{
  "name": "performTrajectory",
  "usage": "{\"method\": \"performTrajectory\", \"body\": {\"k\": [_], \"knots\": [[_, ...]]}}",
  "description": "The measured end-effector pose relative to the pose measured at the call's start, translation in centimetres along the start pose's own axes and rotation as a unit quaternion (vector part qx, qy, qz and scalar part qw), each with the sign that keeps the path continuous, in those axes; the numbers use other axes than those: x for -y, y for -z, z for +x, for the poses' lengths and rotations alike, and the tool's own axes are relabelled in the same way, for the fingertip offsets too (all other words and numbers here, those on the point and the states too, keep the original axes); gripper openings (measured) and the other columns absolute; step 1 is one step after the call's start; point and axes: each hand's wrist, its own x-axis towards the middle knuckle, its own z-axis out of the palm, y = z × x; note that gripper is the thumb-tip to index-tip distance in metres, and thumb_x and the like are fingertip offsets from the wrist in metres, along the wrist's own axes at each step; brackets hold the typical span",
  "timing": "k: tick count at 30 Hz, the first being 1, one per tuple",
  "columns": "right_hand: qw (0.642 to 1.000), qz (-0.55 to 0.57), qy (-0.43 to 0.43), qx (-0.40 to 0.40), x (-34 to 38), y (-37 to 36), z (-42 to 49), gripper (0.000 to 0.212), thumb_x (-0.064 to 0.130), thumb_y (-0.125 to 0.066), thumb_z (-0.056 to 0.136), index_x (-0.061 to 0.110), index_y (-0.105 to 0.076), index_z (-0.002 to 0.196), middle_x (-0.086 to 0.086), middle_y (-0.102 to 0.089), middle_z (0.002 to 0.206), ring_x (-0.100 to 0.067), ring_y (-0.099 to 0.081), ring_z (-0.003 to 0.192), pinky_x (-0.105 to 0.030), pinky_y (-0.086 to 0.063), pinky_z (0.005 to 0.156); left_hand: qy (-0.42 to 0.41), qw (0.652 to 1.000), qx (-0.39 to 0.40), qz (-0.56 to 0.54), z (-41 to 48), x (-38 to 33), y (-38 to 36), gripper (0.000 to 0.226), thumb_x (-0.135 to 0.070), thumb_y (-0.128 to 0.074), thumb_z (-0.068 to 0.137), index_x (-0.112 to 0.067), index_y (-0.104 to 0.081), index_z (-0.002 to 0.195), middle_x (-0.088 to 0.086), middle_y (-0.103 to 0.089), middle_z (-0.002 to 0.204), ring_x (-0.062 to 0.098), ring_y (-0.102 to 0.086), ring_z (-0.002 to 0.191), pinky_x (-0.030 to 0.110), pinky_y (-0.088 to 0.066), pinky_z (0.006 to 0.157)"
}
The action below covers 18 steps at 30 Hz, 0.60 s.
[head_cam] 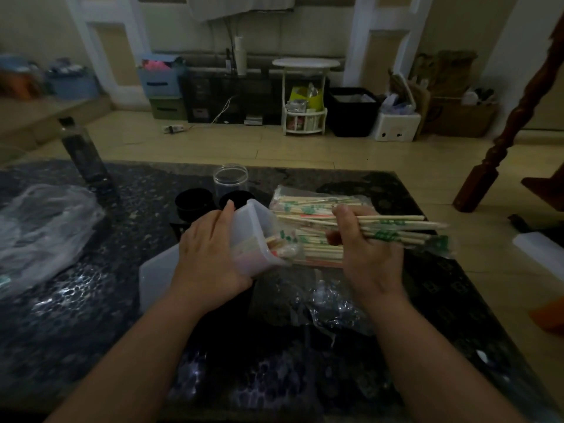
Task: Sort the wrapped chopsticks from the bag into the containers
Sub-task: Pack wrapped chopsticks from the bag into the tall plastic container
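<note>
- Step in hand: loading. The left hand (210, 254) grips the translucent container (253, 221), fingers wrapped round its body. The container is tilted, with its mouth facing right.
- The right hand (366, 251) holds a bundle of wrapped chopsticks (393, 228), with the fingers curled under it and the thumb pressed on top. The bundle lies level just right of the container mouth, its ends pointing right.
- A few wrapped pairs (277, 239) already show inside the mouth.
- The loose pile (308, 206) of wrapped chopsticks lies on the dark table (91, 300), between and just beyond the hands.
- A clear jar (230, 178) and a black cup (193, 203) stand at the far side. A plastic bag (39, 227) lies at far left, well apart.
- Next move, as judged: line the bundle up with the mouth, slide it in end first and keep the container steady. The sorting rule cannot be told.
</note>
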Motion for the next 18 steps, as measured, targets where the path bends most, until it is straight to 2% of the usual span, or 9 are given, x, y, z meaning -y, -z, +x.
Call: {"method": "performTrajectory", "body": {"k": [3,6,9,14,18], "knots": [[0.993,0.069,-0.092,-0.016,0.53,-0.23,-0.5,0.029,0.031,-0.056,0.099,0.025,-0.07,0.074,-0.004,-0.071,0.067,-0.01,-0.069,0.064,-0.024,-0.056,0.062,0.009,1.0,-0.007,-0.004,0.05,0.12,-0.08,0.128,-0.042,-0.088,0.058,-0.024,-0.007,0.155,0.004,-0.021,0.152,0.02,-0.014,0.14,0.039,-0.012,0.114],[0.984,0.117,-0.13,-0.032,0.85,-0.31,-0.6,0.031,0.03,-0.057,0.099,0.022,-0.07,0.073,-0.004,-0.068,0.061,-0.011,-0.067,0.058,-0.019,-0.053,0.053,0.011,1.0,-0.014,-0.011,0.01,0.08,-0.14,0.128,-0.039,-0.091,0.053,-0.023,-0.014,0.154,0.005,-0.026,0.151,0.024,-0.02,0.14,0.041,-0.017,0.113],[0.979,0.135,-0.148,-0.029,0.79,-0.37,-0.53,0.03,0.03,-0.057,0.099,0.02,-0.069,0.074,-0.001,-0.066,0.061,-0.009,-0.065,0.056,-0.019,-0.052,0.051,0.013,1.0,-0.025,-0.012,-0.15,0.04,-0.11,0.13,-0.036,-0.092,0.05,-0.023,-0.016,0.154,0.005,-0.028,0.149,0.023,-0.023,0.137,0.041,-0.02,0.111],[0.975,0.174,-0.129,-0.043,0.75,-0.5,-0.4,0.02,0.028,-0.057,0.099,0.018,-0.061,0.082,-0.01,-0.071,0.078,-0.021,-0.069,0.062,-0.028,-0.057,0.057,0.017,1.0,-0.022,-0.012,-0.17,0.03,-0.07,0.131,-0.036,-0.092,0.049,-0.025,-0.015,0.154,0.003,-0.027,0.149,0.022,-0.022,0.138,0.041,-0.02,0.112],[0.978,0.158,-0.138,0.007,0.14,-0.82,-0.26,0.017,0.02,-0.065,0.094,0.013,-0.066,0.079,-0.001,-0.069,0.069,-0.013,-0.066,0.062,-0.023,-0.054,0.056,0.009,1.0,-0.015,-0.005,-0.18,-0.06,-0.11,0.129,-0.037,-0.091,0.052,-0.025,-0.014,0.154,0.003,-0.027,0.148,0.023,-0.023,0.137,0.042,-0.022,0.11]]}}
